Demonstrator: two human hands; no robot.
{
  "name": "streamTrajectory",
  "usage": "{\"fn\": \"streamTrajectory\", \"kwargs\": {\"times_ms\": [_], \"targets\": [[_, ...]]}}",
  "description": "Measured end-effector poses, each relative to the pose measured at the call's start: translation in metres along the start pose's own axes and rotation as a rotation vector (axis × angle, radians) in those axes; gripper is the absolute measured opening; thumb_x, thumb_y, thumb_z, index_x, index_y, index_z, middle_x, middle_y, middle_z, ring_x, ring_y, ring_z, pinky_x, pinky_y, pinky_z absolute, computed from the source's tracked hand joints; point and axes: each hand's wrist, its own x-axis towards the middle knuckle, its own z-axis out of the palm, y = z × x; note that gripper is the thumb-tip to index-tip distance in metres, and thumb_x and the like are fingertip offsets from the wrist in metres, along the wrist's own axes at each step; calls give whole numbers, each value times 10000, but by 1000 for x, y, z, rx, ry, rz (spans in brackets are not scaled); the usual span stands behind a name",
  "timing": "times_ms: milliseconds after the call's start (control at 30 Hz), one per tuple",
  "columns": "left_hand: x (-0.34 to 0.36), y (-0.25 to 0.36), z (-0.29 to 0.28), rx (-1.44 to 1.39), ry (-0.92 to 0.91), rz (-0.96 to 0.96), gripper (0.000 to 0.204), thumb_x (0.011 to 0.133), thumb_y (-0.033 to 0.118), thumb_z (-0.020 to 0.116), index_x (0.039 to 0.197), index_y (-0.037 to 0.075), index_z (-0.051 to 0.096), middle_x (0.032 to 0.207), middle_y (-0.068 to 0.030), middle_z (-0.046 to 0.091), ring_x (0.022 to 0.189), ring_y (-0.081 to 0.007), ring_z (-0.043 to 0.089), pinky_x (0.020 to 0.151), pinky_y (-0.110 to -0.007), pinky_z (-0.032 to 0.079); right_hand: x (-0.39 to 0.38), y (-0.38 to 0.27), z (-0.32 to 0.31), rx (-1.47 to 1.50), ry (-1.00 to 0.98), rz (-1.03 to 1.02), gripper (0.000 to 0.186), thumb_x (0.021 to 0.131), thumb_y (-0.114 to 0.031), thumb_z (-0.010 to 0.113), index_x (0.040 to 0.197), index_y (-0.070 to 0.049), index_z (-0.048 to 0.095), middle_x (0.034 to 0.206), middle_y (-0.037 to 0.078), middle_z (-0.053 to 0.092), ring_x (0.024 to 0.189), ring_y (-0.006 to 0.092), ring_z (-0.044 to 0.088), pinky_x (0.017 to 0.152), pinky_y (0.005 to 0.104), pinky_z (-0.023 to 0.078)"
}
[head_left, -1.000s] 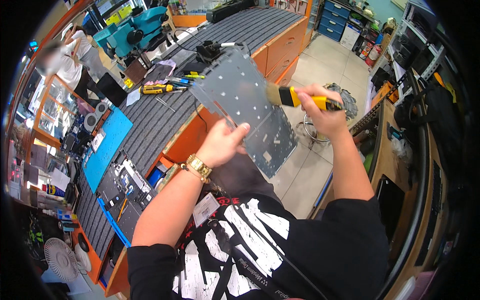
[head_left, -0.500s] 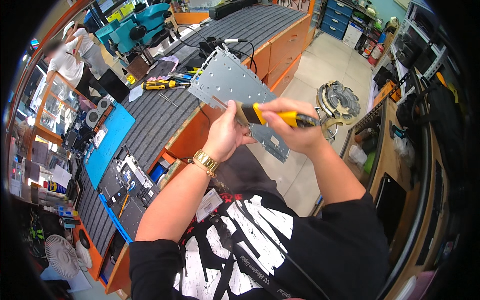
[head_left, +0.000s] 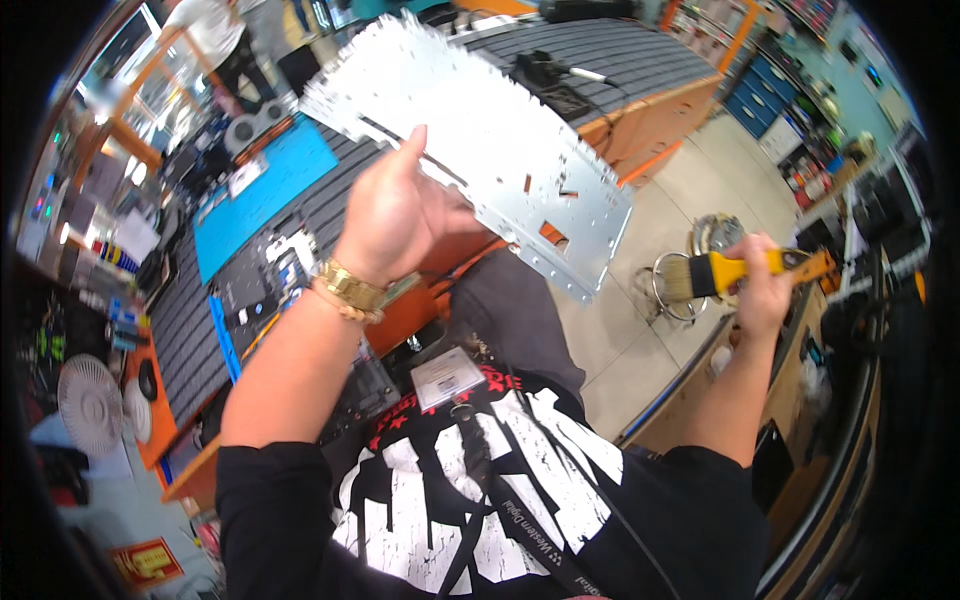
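Note:
A flat silver metal panel (head_left: 480,110), with small holes and a long slot, is held up in front of me. My left hand (head_left: 400,215) grips its near edge, thumb on the face and fingers underneath, partly hidden. Off to the right, apart from the panel, my right hand (head_left: 765,290) is closed round the yellow handle of a paint brush (head_left: 700,277). The brush has a black band, and its pale bristles point left toward the panel.
The workbench (head_left: 185,345) with a ribbed grey top runs along my left. On it lie a blue mat (head_left: 262,195) and an opened laptop (head_left: 262,290). A round stool (head_left: 715,232) stands on the tiled floor at right. Wooden shelving is close by my right arm.
My right hand has drawn the brush off the panel and out to the right. The panel has been raised and tilted, so its face now catches bright light.

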Motion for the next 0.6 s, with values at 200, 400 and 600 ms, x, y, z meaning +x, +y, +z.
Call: {"fn": "streamTrajectory", "kwargs": {"times_ms": [200,400,600], "targets": [[-99,139,-90,195,40,460,461,1239,364,422,1413,-10,627,1277,-191,797,1056,-353,812,974,-519,666,50,-7,75,258,-265,-64,331,1195,-237,527,950,-27,601,811,36,562,745,184,555,824,359,499],[-254,233,-111,415,168,706,440,1243,315,416,1427,1,663,1346,-179,793,1176,-306,783,1004,-457,635,107,-30,257,57,-666,127,278,1122,-272,668,1230,-22,612,962,69,648,797,191,639,864,403,567],[-324,226,-121,419,426,760,440,1249,314,405,1424,-5,652,1368,-174,786,1214,-290,773,1020,-430,639,123,-14,391,-495,-831,-189,431,1024,-186,615,1385,35,537,1191,344,735,1152,496,727,1022,524,545]]}}
